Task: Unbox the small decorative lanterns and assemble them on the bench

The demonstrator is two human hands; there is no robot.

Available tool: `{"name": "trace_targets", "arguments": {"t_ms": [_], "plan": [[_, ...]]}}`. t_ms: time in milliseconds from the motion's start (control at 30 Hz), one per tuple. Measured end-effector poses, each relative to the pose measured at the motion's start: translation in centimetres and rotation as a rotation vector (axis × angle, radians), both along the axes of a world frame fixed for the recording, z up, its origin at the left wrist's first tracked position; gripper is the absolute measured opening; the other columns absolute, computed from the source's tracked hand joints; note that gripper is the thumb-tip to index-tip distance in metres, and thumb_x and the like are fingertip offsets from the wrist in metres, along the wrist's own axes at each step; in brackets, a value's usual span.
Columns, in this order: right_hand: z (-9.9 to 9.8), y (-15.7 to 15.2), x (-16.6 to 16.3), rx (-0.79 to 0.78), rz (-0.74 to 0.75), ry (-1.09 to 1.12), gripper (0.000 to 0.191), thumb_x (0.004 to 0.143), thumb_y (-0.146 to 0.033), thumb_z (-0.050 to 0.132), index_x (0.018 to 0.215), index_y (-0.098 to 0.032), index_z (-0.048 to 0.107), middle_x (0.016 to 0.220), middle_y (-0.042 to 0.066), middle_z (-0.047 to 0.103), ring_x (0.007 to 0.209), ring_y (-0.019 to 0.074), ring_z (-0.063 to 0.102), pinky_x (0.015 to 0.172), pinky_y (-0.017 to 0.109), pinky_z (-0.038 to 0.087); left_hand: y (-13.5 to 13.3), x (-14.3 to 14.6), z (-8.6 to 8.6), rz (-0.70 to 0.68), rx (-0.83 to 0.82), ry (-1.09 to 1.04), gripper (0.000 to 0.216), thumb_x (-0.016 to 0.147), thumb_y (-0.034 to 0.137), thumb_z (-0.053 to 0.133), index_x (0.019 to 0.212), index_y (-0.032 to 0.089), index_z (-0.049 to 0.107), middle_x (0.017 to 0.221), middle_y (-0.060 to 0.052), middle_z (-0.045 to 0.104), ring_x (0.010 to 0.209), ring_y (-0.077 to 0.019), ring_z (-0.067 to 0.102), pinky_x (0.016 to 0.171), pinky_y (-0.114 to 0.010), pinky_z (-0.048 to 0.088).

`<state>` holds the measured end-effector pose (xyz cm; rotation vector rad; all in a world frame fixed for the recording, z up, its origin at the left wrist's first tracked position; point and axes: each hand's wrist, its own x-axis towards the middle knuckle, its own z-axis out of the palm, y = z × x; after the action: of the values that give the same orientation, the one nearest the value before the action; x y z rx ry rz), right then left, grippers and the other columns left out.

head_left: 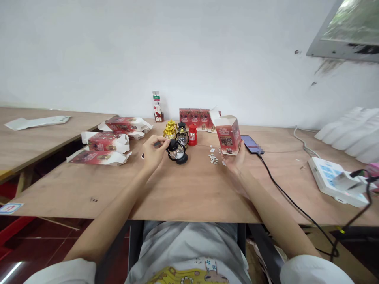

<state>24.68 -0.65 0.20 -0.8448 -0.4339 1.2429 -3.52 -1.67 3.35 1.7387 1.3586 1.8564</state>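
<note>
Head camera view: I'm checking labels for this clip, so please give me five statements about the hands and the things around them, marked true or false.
1. The left hand holds a small black lantern. True.
2. The right hand holds a red printed cardboard box with its top flap shut. False: the flap is open.
3. Every other lantern is black. False: a small red lantern and shiny gold lanterns stand nearby.
4. Small round silvery discs lie loose between the hands. True.
</note>
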Motion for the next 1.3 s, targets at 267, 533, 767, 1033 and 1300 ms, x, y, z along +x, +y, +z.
{"name": "trace_targets", "arguments": {"t_ms": [267, 533, 767, 1033, 1300], "plan": [[0.5, -1.3, -1.7, 0.132, 0.251, -0.013, 0.034, 0.081, -0.055, 0.052, 0.090, -0.024, 0.062, 0.082, 0.001, 0.070, 0.073, 0.0159, 0.065, 0.062, 0.027, 0.054, -0.3, 0.4, -0.4, -0.061, 0.060, 0.175, 0.013, 0.077, 0.030, 0.061, 0.071, 0.020, 0.064, 0.071, -0.001, 0.058, 0.070, -0.0138, 0.053, 0.069, -0.026, 0.045], [0.5, -2.3, -3.0, 0.219, 0.415, 0.024, 0.010, 0.073, -0.023, 0.061, 0.083, -0.023, 0.063, 0.093, 0.001, 0.072, 0.092, 0.0163, 0.066, 0.089, 0.031, 0.054, -0.6, 0.9, -0.9, -0.121, 0.116, 0.492, 0.014, 0.085, 0.031, 0.053, 0.087, 0.021, 0.063, 0.088, -0.005, 0.061, 0.087, -0.0193, 0.056, 0.082, -0.033, 0.043], [0.2, -2.7, -3.0, 0.239, 0.579, -0.006, 0.019, 0.074, -0.028, 0.064, 0.092, -0.024, 0.062, 0.103, 0.001, 0.071, 0.103, 0.0199, 0.064, 0.099, 0.043, 0.049, -1.7, 1.6, -1.7, 0.024, 0.383, 0.591, 0.016, 0.083, 0.027, 0.056, 0.095, 0.018, 0.059, 0.091, -0.008, 0.060, 0.088, -0.0212, 0.055, 0.080, -0.036, 0.043], [-1.1, -2.8, -3.5, 0.323, 0.721, -0.069, 0.027, 0.068, -0.027, 0.073, 0.092, -0.025, 0.063, 0.105, 0.000, 0.070, 0.102, 0.0199, 0.064, 0.096, 0.042, 0.050, -4.4, 5.1, -3.3, -0.326, 0.379, 0.656, 0.042, 0.086, 0.023, 0.055, 0.126, 0.016, 0.044, 0.099, -0.009, 0.060, 0.089, -0.0177, 0.059, 0.078, -0.031, 0.051], [-0.8, -3.5, -3.7, 0.319, 0.890, -0.140, 0.044, 0.062, -0.024, 0.075, 0.104, -0.025, 0.063, 0.108, 0.002, 0.070, 0.113, 0.0241, 0.058, 0.098, 0.046, 0.048, -4.4, 5.2, -3.8, -0.312, 0.411, 0.648, 0.062, 0.086, 0.023, 0.056, 0.142, 0.021, 0.031, 0.113, -0.012, 0.053, 0.100, -0.0193, 0.057, 0.086, -0.034, 0.051]]}}
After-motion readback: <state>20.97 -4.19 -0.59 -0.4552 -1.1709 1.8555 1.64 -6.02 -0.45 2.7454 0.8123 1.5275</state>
